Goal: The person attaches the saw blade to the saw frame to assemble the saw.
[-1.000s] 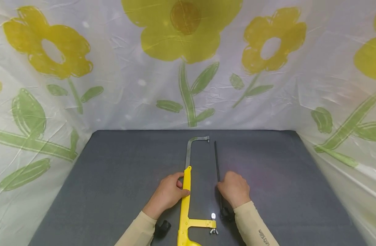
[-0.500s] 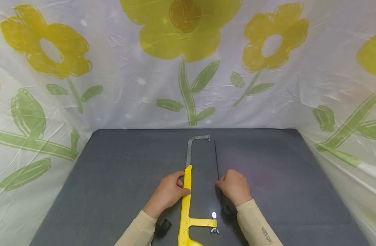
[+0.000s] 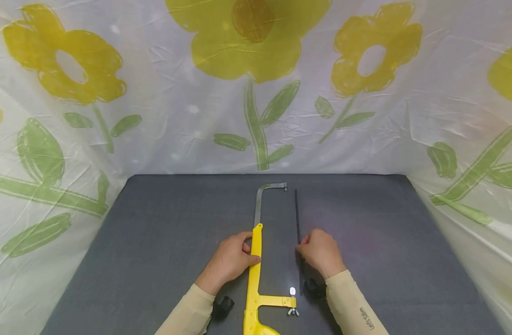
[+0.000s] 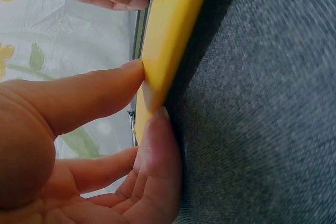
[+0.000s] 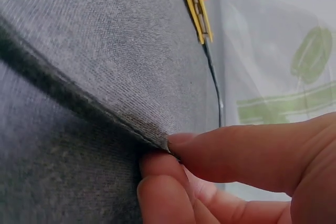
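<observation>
A hacksaw frame with a yellow body and a bare steel front arm lies lengthwise on the dark table. My left hand pinches its yellow bar between thumb and fingers. To the right of the frame and apart from it, a thin dark hacksaw blade runs roughly parallel. My right hand pinches that blade near its middle, thumb against fingertips in the right wrist view. A wing nut and a silver fitting sit on the frame's yellow side bracket. The bottom edge of the head view cuts off the handle.
A dark grey cloth covers the table. White curtains printed with yellow flowers hang behind it and at both sides. Small black devices sit by my wrists.
The blade has turned in my right fingers: it looked very thin half a second ago and now shows wider. My right hand has shifted slightly right. The left hand keeps its hold.
</observation>
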A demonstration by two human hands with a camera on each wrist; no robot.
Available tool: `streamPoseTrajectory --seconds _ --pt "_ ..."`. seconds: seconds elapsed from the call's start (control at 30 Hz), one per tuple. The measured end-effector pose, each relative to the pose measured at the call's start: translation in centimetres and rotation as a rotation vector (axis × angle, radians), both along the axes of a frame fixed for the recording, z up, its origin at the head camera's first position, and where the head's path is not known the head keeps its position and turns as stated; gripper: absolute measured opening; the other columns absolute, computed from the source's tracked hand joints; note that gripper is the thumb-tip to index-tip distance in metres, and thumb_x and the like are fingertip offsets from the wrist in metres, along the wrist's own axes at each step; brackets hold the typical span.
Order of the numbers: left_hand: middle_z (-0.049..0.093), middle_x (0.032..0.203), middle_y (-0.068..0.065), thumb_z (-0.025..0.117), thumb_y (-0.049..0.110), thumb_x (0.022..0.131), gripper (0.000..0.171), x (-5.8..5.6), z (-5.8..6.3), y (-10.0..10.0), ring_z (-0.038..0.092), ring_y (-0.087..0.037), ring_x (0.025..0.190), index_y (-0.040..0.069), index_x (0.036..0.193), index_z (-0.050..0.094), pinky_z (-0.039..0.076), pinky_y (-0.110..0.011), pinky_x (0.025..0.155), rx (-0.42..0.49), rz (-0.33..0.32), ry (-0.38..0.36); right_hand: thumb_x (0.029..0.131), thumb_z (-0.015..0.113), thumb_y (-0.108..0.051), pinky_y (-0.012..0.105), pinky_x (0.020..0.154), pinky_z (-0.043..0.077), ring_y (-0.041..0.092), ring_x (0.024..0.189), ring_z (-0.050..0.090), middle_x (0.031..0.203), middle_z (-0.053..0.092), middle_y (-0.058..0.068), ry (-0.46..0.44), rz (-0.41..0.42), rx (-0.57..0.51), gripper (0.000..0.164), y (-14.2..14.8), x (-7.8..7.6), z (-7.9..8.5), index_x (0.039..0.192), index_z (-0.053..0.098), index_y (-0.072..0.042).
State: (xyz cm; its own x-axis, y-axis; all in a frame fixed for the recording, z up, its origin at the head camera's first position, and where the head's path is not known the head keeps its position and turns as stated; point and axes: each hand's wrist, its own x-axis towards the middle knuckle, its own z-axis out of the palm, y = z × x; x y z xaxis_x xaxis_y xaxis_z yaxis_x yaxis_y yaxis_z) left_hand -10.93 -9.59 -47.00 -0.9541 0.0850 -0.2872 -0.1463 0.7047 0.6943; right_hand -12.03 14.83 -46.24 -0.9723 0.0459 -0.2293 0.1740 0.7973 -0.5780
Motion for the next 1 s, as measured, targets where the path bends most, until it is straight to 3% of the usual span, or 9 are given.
streamPoseTrajectory --seconds 0.2,0.57,0.77,1.0 --pt "0.060 0.094 -0.004 0.093 0.020 0.085 0.088 0.0 -0.1 0.0 0.057 -0.019 0.079 0.012 0.162 0.051 0.050 -0.033 0.067 0.011 -0.032 0.006 0.097 0.078 -0.015 0.033 0.058 0.046 0.019 0.064 0.064 0.072 0.069 0.004 -0.077 0.012 -0.152 0.024 1.3 0.1 -0.5 0.076 0.069 -0.010" --pt "0.058 0.095 -0.004 0.092 0.020 0.086 0.080 0.2 0.3 -0.4 0.053 -0.020 0.084 0.016 0.159 0.056 0.046 -0.033 0.070 0.017 -0.054 0.003 0.099 0.073 -0.007 0.032 0.062 0.052 0.017 0.062 0.064 0.074 0.069 0.006 -0.110 0.066 -0.357 0.016 1.6 -0.8 0.3 0.084 0.072 -0.002" --pt "0.058 0.095 -0.003 0.092 0.020 0.086 0.081 0.0 0.3 -0.4 0.054 -0.020 0.084 0.016 0.158 0.056 0.047 -0.034 0.071 0.020 -0.049 0.015 0.099 0.075 -0.008 0.031 0.064 0.054 0.016 0.062 0.063 0.077 0.071 0.007 -0.106 0.080 -0.428 0.012 1.2 -1.2 0.2 0.090 0.073 -0.001" --pt "0.058 0.094 -0.004 0.093 0.020 0.085 0.081 -0.1 0.3 -0.3 0.054 -0.020 0.082 0.017 0.158 0.058 0.046 -0.034 0.069 0.018 -0.035 -0.009 0.099 0.076 -0.011 0.031 0.061 0.050 0.016 0.062 0.060 0.077 0.073 0.006 -0.099 0.098 -0.427 0.011 0.8 -1.2 -0.6 0.091 0.073 -0.003"
